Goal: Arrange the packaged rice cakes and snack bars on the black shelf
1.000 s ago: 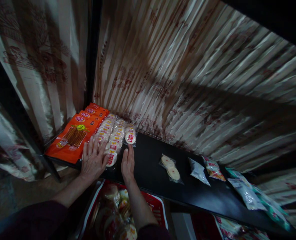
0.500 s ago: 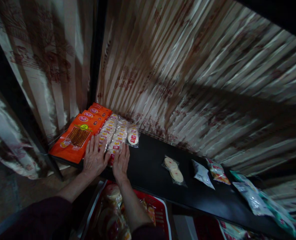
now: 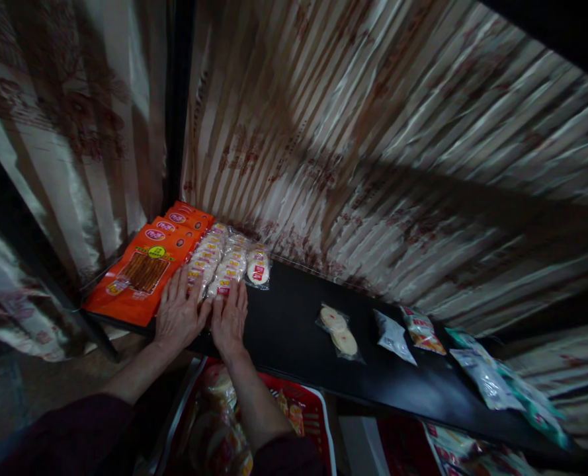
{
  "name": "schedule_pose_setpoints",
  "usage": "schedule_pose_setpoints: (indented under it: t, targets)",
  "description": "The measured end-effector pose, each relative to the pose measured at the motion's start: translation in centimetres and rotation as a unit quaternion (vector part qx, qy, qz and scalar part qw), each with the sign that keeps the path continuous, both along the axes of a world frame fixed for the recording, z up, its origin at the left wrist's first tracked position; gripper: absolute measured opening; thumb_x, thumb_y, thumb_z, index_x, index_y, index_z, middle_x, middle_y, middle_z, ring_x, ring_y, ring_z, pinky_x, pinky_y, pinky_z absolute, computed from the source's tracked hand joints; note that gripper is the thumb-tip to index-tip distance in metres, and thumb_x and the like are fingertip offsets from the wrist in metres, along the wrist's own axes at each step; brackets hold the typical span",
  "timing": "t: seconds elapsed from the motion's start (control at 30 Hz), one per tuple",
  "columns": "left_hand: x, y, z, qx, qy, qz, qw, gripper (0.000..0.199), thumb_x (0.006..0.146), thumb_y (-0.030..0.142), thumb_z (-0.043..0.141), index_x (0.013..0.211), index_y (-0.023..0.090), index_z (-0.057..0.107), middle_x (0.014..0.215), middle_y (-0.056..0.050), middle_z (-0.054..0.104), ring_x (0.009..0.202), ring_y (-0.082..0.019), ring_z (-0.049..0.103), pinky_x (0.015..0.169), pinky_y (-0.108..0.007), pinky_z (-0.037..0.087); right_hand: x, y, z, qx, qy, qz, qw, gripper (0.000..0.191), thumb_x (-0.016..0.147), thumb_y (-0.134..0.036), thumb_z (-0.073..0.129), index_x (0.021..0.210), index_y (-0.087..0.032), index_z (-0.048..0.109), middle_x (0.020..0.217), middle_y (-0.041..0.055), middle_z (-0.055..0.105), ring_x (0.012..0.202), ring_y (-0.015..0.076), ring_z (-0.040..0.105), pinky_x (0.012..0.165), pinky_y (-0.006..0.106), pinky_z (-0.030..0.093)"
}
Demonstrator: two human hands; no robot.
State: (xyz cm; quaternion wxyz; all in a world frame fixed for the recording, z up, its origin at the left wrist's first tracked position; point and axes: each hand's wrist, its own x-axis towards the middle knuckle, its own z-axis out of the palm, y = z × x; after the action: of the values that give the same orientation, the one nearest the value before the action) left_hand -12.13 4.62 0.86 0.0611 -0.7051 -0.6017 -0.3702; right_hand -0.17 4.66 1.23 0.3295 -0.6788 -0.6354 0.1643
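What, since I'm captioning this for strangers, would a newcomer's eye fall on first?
Probably the bright orange packets, overlapping at the left end of the black shelf. Just right of them, the left hand and right hand lie side by side at the near ends of rows of wrapped discs. Below the shelf's front edge, a red basket stands out.

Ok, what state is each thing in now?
Left hand: open, palm down, fingers on cracker packs.
Right hand: open, palm down, fingers on cracker packs.
Cracker packs: wrapped, overlapping in rows.
Orange packs: lying flat, overlapping.
Pale pack: wrapped, lying apart on the shelf.
Bags: lying down, seals unclear.
Basket: open-topped, snacks inside.
Curtain: hanging in folds.
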Motion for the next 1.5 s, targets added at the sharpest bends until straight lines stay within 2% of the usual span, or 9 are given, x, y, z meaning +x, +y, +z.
schedule_pose_setpoints:
  t: [0.13, 0.4, 0.53, 0.73, 0.87, 1.0, 1.27, 1.4, 1.5]
  targets:
    - [0.0, -0.1, -0.1, -0.002, -0.001, 0.003, 1.000, 0.059, 0.085, 0.039, 0.047, 0.139, 0.017, 0.039, 0.154, -0.013, 0.021, 0.141, -0.033, 0.019, 0.109, -0.054, 0.025, 0.1, 0.1, 0.1, -0.010, 0.015, -0.017, 1.000, 0.060, 0.094, -0.042, 0.027, 0.145, -0.011, 0.026, 0.154, 0.0177, 0.017, 0.142, 0.0277, 0.017, 0.110, 0.049, 0.024]
    - [0.1, -0.1, 0.0, -0.006, -0.004, 0.001, 1.000, 0.057, 0.086, 0.037, 0.045, 0.136, 0.011, 0.043, 0.154, -0.016, 0.020, 0.142, -0.032, 0.015, 0.112, -0.052, 0.020, 0.0, 0.0, 0.1, -0.008, -0.003, -0.003, 1.000, 0.058, 0.094, -0.040, 0.032, 0.144, -0.012, 0.029, 0.154, 0.0177, 0.018, 0.142, 0.0280, 0.018, 0.110, 0.050, 0.023]
    - [0.5, -0.5, 0.3, 0.008, 0.009, -0.010, 1.000, 0.055, 0.087, 0.035, 0.045, 0.138, 0.015, 0.040, 0.154, -0.014, 0.020, 0.143, -0.030, 0.012, 0.112, -0.053, 0.018, 0.3, 0.0, 0.0, 0.003, 0.027, -0.028, 0.999, 0.058, 0.095, -0.041, 0.028, 0.144, -0.011, 0.028, 0.154, 0.0180, 0.016, 0.142, 0.0274, 0.015, 0.111, 0.050, 0.022]
    - [0.6, -0.4, -0.2, 0.003, 0.000, -0.029, 1.000, 0.052, 0.086, 0.031, 0.046, 0.137, 0.017, 0.043, 0.153, -0.012, 0.025, 0.143, -0.031, 0.010, 0.111, -0.054, 0.021, 0.1, 0.4, -0.1, -0.011, 0.026, 0.006, 1.000, 0.057, 0.095, -0.039, 0.028, 0.144, -0.010, 0.029, 0.152, 0.0185, 0.021, 0.142, 0.0265, 0.018, 0.111, 0.051, 0.021]
    - [0.7, -0.4, 0.4, 0.009, 0.005, -0.032, 0.999, 0.050, 0.087, 0.029, 0.046, 0.135, 0.014, 0.044, 0.153, -0.013, 0.023, 0.143, -0.031, 0.005, 0.112, -0.056, 0.018, 0.7, -0.3, 0.0, 0.037, 0.033, 0.003, 0.999, 0.057, 0.095, -0.040, 0.028, 0.143, -0.010, 0.030, 0.153, 0.0172, 0.020, 0.143, 0.0260, 0.014, 0.112, 0.052, 0.020]
    - [1.9, -1.4, 1.0, 0.027, 0.012, -0.074, 0.997, 0.046, 0.087, 0.025, 0.045, 0.131, 0.012, 0.048, 0.152, -0.015, 0.026, 0.143, -0.032, 0.006, 0.112, -0.055, 0.023, 2.2, -2.6, -0.3, 0.103, 0.046, -0.003, 0.994, 0.055, 0.096, -0.040, 0.026, 0.139, -0.009, 0.035, 0.150, 0.0179, 0.027, 0.141, 0.0237, 0.021, 0.112, 0.050, 0.025]
    - [6.6, -7.4, 0.5, 0.028, 0.032, -0.321, 0.946, 0.041, 0.086, 0.012, 0.037, 0.124, 0.007, 0.052, 0.139, -0.019, 0.047, 0.139, -0.027, 0.026, 0.108, -0.046, 0.039, 6.1, -10.2, -1.5, 0.165, -0.004, 0.007, 0.986, 0.045, 0.096, -0.029, 0.024, 0.134, -0.011, 0.042, 0.144, 0.0165, 0.039, 0.136, 0.0209, 0.031, 0.110, 0.049, 0.031]
    - [8.6, -11.3, 0.0, -0.078, 0.044, -0.382, 0.920, 0.041, 0.083, 0.011, 0.040, 0.121, 0.005, 0.054, 0.139, -0.020, 0.046, 0.137, -0.026, 0.032, 0.109, -0.043, 0.038, 8.8, -15.3, -2.3, 0.139, -0.016, 0.009, 0.990, 0.045, 0.095, -0.025, 0.028, 0.136, -0.013, 0.040, 0.141, 0.0150, 0.043, 0.134, 0.0204, 0.035, 0.109, 0.047, 0.034]
    - [9.9, -14.2, -1.0, -0.212, 0.069, -0.375, 0.900, 0.043, 0.081, 0.011, 0.041, 0.122, 0.009, 0.055, 0.142, -0.017, 0.043, 0.135, -0.026, 0.035, 0.110, -0.043, 0.035, 11.1, -18.7, -3.7, 0.072, -0.028, 0.021, 0.997, 0.043, 0.092, -0.022, 0.034, 0.132, -0.013, 0.047, 0.138, 0.0150, 0.046, 0.132, 0.0216, 0.039, 0.108, 0.046, 0.035]
